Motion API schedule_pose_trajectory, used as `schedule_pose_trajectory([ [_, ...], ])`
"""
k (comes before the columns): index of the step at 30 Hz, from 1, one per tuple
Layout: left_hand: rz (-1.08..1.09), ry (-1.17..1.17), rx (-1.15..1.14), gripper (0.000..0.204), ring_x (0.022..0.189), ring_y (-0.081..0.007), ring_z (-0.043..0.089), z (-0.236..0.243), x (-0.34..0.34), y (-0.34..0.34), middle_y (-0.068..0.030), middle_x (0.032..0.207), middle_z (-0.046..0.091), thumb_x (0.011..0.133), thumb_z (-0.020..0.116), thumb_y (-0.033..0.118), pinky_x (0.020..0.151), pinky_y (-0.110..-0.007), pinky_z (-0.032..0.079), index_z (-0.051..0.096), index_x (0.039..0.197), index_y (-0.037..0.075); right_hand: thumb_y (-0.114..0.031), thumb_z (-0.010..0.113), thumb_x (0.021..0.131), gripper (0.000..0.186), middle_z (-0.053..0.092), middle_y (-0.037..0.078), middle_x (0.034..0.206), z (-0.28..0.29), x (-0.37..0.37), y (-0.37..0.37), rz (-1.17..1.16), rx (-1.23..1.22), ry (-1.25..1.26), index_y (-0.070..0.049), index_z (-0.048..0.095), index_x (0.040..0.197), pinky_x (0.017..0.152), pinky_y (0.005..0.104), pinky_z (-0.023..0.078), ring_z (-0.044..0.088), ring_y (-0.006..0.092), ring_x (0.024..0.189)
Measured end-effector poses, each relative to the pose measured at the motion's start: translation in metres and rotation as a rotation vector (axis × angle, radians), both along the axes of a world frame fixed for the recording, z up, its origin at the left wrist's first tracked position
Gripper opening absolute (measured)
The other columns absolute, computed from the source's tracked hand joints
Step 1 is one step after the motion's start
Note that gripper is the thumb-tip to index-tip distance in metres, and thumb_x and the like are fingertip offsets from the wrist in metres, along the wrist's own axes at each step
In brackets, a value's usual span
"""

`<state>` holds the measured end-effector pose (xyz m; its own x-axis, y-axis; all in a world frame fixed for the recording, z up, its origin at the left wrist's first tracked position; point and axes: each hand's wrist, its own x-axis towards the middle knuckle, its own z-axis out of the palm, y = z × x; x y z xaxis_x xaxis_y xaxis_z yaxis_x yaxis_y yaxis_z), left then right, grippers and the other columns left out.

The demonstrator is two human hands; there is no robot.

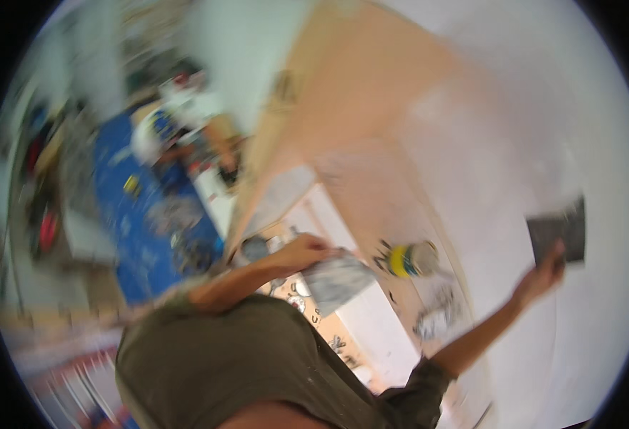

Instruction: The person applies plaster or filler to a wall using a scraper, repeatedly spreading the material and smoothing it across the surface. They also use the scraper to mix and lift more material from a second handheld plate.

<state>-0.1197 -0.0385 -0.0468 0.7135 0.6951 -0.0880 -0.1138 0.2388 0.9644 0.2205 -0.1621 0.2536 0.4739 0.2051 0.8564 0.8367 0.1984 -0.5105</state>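
My left hand [307,252] is closed on a flat, square, smeared grey plate [337,284], held out in front of my body. My right hand [547,272], at the far right, grips a wide dark putty blade [557,225] against the pale wall [493,164]. Below and between my hands, a yellow-labelled tub [414,259] stands on a tan board beside small dark tools and scattered hardware.
At the upper left a blurred co-worker [148,143] bends over a cluttered white surface beside a blue sheet [132,261]. A tan panel [357,79] rises at the top middle. Assorted items [46,229] crowd the left edge.
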Motion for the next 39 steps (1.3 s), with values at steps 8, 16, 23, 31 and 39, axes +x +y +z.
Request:
schedule_pose_trajectory([
  [8,0.007,-0.032,-0.194,0.015,0.067,-0.0057,0.053,-0.029,-0.01,0.029,0.0024,0.077,0.061,0.09,0.062,0.015,0.06,-0.022,0.043,0.068,0.089,0.001,-0.019,0.061,0.094,0.034,0.061,0.007,0.114,-0.003,0.007,-0.051,0.219,0.715,0.237,0.002,0.055,0.119,0.091,0.0303,0.043,0.056,0.0162,0.101],
  [16,-0.118,-0.086,-0.232,0.016,0.068,-0.0157,0.063,-0.037,0.022,0.059,-0.0079,0.08,0.065,0.091,0.06,0.011,0.064,-0.03,0.053,0.064,0.093,-0.005,-0.007,0.06,0.092,0.028,0.062,0.007,0.113,0.019,-0.002,-0.074,0.499,0.538,0.357,0.001,0.056,0.118,0.091,0.0289,0.046,0.058,0.0143,0.103],
  [23,-0.187,-0.067,-0.259,0.018,0.068,-0.0171,0.064,-0.029,0.04,0.054,-0.0104,0.081,0.065,0.092,0.058,0.01,0.065,-0.03,0.054,0.062,0.095,-0.007,-0.018,0.061,0.094,0.027,0.065,0.004,0.102,0.045,-0.011,-0.081,-0.03,0.403,-0.008,0.005,0.062,0.108,0.084,0.0238,0.041,0.054,0.0094,0.092],
  [31,-0.147,-0.025,-0.245,0.013,0.067,-0.015,0.062,-0.005,0.024,0.043,-0.008,0.079,0.064,0.09,0.055,0.006,0.063,-0.028,0.052,0.063,0.092,-0.005,0.003,0.055,0.089,0.025,0.069,0.013,0.103,0.057,-0.019,-0.062,-0.471,0.127,-0.495,0.003,0.063,0.113,0.075,0.027,0.051,0.066,0.0196,0.084],
  [39,-0.118,-0.035,-0.247,0.013,0.064,-0.0088,0.057,0.002,0.029,0.034,-0.0027,0.074,0.065,0.089,0.062,0.01,0.061,-0.023,0.046,0.066,0.088,-0.003,0.014,0.053,0.078,0.044,0.066,0.014,0.114,0.115,0.02,-0.036,-0.582,0.127,-0.868,-0.005,0.063,0.117,0.084,0.0366,0.054,0.064,0.0301,0.104],
])
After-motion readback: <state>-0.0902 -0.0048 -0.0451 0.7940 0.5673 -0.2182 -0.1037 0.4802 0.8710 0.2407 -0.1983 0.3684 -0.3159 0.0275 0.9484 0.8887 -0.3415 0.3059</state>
